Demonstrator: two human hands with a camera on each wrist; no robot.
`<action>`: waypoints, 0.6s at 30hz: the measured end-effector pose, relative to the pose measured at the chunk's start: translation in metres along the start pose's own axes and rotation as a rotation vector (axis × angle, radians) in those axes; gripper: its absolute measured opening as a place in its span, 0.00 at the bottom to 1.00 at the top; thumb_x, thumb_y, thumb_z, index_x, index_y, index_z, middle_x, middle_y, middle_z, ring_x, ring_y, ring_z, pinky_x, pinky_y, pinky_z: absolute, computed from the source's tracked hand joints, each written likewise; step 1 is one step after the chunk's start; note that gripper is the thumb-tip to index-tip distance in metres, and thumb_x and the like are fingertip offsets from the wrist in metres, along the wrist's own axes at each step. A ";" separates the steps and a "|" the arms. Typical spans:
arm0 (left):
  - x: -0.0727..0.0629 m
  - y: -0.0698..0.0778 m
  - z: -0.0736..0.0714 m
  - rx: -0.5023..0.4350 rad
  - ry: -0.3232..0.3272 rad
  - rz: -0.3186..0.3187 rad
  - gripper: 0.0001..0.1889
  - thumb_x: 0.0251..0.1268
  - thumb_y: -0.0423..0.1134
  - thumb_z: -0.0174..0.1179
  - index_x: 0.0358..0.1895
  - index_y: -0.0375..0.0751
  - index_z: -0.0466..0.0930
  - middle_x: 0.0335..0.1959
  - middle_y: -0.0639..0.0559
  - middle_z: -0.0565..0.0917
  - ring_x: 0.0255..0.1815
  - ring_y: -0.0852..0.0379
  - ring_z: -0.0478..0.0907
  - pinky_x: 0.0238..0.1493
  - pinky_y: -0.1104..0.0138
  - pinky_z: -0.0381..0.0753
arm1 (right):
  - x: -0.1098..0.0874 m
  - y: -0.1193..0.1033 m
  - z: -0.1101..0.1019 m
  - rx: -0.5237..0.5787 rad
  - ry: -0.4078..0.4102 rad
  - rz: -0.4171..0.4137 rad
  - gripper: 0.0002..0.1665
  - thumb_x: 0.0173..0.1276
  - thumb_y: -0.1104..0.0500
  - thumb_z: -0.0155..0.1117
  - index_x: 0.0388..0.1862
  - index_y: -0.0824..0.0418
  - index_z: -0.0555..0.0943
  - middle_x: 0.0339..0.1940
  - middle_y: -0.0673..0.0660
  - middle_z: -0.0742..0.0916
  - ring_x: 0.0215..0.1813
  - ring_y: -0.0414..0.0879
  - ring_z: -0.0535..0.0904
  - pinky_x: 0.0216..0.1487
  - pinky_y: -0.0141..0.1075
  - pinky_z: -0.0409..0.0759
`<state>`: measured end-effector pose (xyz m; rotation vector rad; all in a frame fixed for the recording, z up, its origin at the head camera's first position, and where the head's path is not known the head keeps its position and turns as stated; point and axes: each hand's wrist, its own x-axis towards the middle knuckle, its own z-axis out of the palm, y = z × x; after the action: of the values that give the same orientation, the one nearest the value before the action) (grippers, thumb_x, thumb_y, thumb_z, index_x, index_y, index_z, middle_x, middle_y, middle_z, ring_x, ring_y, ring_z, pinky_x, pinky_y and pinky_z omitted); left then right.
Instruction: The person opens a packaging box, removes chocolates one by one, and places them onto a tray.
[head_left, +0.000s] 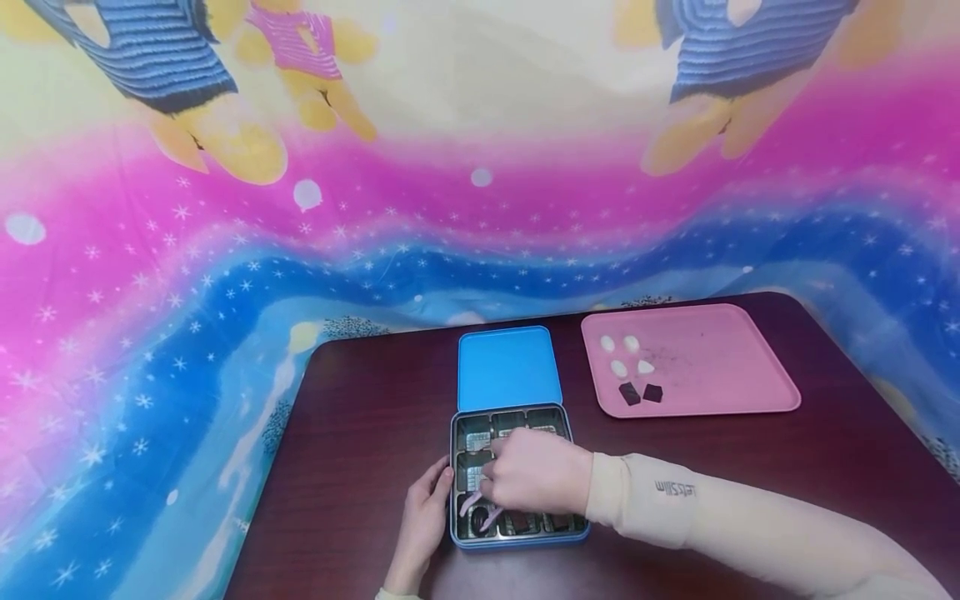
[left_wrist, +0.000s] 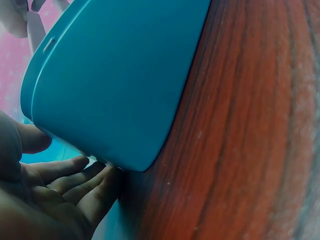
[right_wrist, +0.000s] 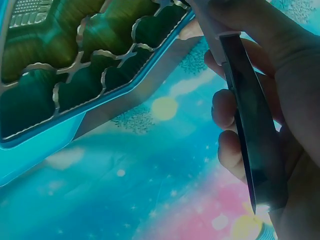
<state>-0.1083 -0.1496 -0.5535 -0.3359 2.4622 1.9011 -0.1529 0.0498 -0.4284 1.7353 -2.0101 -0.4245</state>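
Note:
A blue tin [head_left: 517,545] with a divided metal inside stands on the table, its lid [head_left: 508,367] folded back. My left hand [head_left: 423,517] rests against the tin's left side; in the left wrist view its fairly straight fingers [left_wrist: 102,197] touch the tin's wall. Over the tin, my right hand [head_left: 543,473] grips a pair of tongs [right_wrist: 252,120] with a dark handle and pale pink tips. Those tips are down in the near-left compartment, either side of a dark round piece [head_left: 478,522]; whether they squeeze it I cannot tell. Other dark pieces [head_left: 519,523] lie in the near row.
On the table's right side is a pink tray [head_left: 720,358] holding several white pieces [head_left: 618,368] and two dark square pieces [head_left: 653,393]. The dark red-brown table [head_left: 360,467] has a patterned cloth [head_left: 420,192] hanging behind it.

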 end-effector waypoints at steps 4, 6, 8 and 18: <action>0.000 0.000 0.000 0.004 0.003 0.002 0.26 0.81 0.44 0.51 0.69 0.26 0.70 0.64 0.34 0.78 0.67 0.42 0.73 0.68 0.47 0.71 | 0.008 -0.004 -0.004 -0.013 -0.043 -0.015 0.16 0.69 0.36 0.57 0.30 0.37 0.87 0.26 0.36 0.87 0.29 0.38 0.79 0.25 0.32 0.78; 0.000 0.000 0.000 0.007 0.003 0.002 0.26 0.81 0.44 0.51 0.69 0.25 0.70 0.64 0.33 0.78 0.67 0.42 0.73 0.67 0.47 0.72 | 0.013 -0.006 -0.005 -0.024 -0.064 -0.023 0.17 0.69 0.34 0.56 0.29 0.35 0.88 0.25 0.35 0.86 0.29 0.37 0.78 0.25 0.32 0.77; 0.000 0.000 0.000 0.008 0.004 0.000 0.26 0.81 0.44 0.51 0.69 0.25 0.70 0.64 0.33 0.78 0.66 0.42 0.74 0.67 0.47 0.73 | 0.017 -0.008 -0.007 -0.041 -0.086 -0.031 0.16 0.70 0.34 0.55 0.29 0.32 0.87 0.24 0.34 0.86 0.28 0.36 0.78 0.26 0.32 0.77; 0.001 0.001 0.000 0.018 -0.001 -0.019 0.27 0.80 0.47 0.51 0.69 0.27 0.71 0.64 0.35 0.79 0.67 0.41 0.73 0.66 0.46 0.73 | 0.038 -0.021 -0.010 -0.128 -0.155 -0.053 0.11 0.69 0.42 0.61 0.28 0.28 0.86 0.25 0.33 0.87 0.27 0.35 0.79 0.24 0.33 0.76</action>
<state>-0.1092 -0.1491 -0.5530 -0.3566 2.4656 1.8701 -0.1341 0.0094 -0.4253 1.7263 -1.9969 -0.7090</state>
